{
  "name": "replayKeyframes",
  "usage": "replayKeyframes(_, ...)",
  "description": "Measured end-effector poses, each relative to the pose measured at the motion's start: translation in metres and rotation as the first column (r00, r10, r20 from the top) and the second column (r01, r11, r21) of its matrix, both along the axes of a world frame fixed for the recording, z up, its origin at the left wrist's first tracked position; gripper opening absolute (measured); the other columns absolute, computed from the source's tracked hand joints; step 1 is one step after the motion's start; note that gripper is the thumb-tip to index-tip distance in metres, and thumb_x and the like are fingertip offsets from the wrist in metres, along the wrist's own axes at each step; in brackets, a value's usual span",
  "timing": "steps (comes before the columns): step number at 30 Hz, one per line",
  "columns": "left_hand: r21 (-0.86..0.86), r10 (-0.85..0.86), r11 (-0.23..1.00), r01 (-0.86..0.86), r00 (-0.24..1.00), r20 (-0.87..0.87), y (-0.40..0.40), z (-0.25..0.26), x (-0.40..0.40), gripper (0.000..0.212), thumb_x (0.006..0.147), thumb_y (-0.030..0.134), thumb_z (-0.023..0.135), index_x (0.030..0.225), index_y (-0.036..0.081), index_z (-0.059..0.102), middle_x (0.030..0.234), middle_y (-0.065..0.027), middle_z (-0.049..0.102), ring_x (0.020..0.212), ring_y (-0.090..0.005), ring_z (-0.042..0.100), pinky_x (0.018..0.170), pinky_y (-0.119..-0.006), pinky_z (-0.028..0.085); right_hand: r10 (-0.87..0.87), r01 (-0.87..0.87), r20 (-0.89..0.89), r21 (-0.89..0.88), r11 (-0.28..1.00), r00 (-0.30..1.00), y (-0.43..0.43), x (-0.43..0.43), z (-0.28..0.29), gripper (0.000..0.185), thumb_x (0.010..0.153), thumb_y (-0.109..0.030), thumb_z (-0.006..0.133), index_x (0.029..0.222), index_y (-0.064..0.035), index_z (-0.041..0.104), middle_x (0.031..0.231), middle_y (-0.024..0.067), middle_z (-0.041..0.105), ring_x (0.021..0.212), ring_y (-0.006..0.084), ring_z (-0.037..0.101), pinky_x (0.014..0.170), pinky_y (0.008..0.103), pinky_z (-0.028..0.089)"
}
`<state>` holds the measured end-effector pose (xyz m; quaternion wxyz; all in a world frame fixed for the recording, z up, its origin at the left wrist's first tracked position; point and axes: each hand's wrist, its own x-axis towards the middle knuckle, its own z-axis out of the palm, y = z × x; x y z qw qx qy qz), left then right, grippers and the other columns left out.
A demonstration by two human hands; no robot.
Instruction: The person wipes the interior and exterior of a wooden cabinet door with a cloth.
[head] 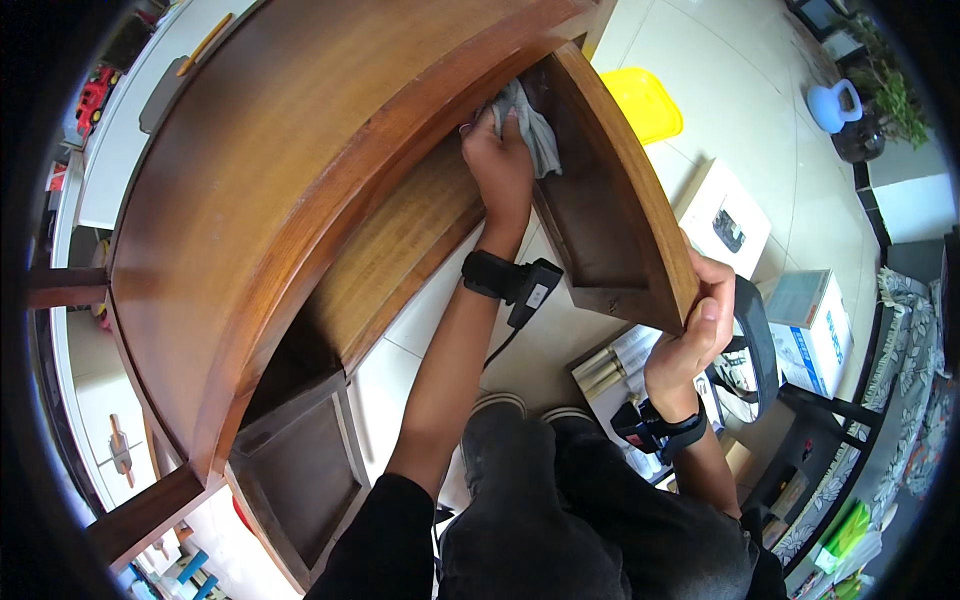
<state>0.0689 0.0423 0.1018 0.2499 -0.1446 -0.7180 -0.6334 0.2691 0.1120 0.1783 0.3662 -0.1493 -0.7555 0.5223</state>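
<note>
A wooden cabinet with a brown top fills the left and upper part of the head view. Its right door stands open, its darker panelled inner side towards me. My left hand grips a grey cloth against the inner side of that door near the hinge edge. With fingers and thumb, my right hand holds the door's near outer corner. A second door hangs open at lower left. Between the doors a wooden shelf shows inside the cabinet.
On the tiled floor to the right lie a yellow plastic lid or tray, a white box, a printed carton and a blue kettlebell beside a plant. A case of rolled items lies beyond my feet.
</note>
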Motion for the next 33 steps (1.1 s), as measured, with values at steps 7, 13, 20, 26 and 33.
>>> replayKeyframes(7, 0.102, -0.077, 0.992, 0.08, 0.996, -0.036, 0.01, 0.031, 0.013, 0.022, 0.083, -0.005, 0.05, 0.103, -0.005, 0.059, 0.094, -0.016, 0.062, 0.089, -0.0221, 0.054, 0.083, -0.031, 0.041, -0.043, 0.044, -0.02, 0.03, 0.999, 0.999, 0.007, -0.001, -0.004, 0.054, 0.09, -0.044, 0.027, 0.094, 0.0058, 0.048, 0.104, 0.0275, 0.059, 0.102, 0.0297, 0.056, 0.092, 0.0378, 0.039)
replayKeyframes(13, 0.091, -0.148, 0.987, 0.135, 0.978, 0.149, -0.001, -0.057, -0.008, 0.039, 0.079, -0.008, 0.049, 0.116, 0.001, 0.056, 0.109, -0.0211, 0.054, 0.1, -0.0341, 0.051, 0.092, -0.035, 0.037, -0.074, 0.072, -0.07, -0.02, 0.997, 0.995, 0.018, -0.007, -0.009, 0.053, 0.089, -0.044, 0.027, 0.094, 0.0047, 0.048, 0.106, 0.0277, 0.058, 0.101, 0.0286, 0.056, 0.093, 0.036, 0.038)
replayKeyframes(20, 0.002, -0.023, 1.0, 0.023, 0.999, -0.048, 0.011, -0.027, 0.007, 0.043, 0.084, -0.006, 0.046, 0.125, 0.007, 0.049, 0.112, -0.0152, 0.047, 0.107, -0.0271, 0.048, 0.093, -0.034, 0.035, -0.092, 0.079, -0.119, -0.106, 0.991, 0.989, 0.036, -0.012, -0.017, 0.049, 0.084, -0.047, 0.028, 0.095, -0.0043, 0.048, 0.09, 0.0099, 0.053, 0.09, 0.0199, 0.051, 0.082, 0.0342, 0.039)
replayKeyframes(26, -0.207, 0.075, 0.978, -0.032, 0.976, 0.202, 0.011, -0.115, 0.017, 0.053, 0.08, -0.01, 0.043, 0.131, 0.007, 0.042, 0.117, -0.0201, 0.041, 0.109, -0.0362, 0.043, 0.096, -0.04, 0.033, -0.094, 0.075, -0.174, -0.111, 0.991, 0.98, 0.026, -0.021, -0.016, 0.051, 0.081, -0.053, 0.028, 0.091, -0.0058, 0.047, 0.086, 0.0085, 0.051, 0.087, 0.0188, 0.051, 0.079, 0.0351, 0.039)
replayKeyframes(33, -0.006, -0.009, 1.0, 0.011, 0.971, 0.238, 0.029, -0.07, 0.054, 0.05, 0.09, 0.009, 0.048, 0.137, 0.007, 0.031, 0.12, -0.0198, 0.035, 0.112, -0.0336, 0.039, 0.095, -0.039, 0.034, -0.111, 0.09, -0.174, -0.127, 0.988, 0.978, 0.025, -0.02, -0.016, 0.051, 0.081, -0.054, 0.029, 0.09, -0.0064, 0.046, 0.086, 0.0078, 0.051, 0.087, 0.0186, 0.051, 0.08, 0.0356, 0.039)
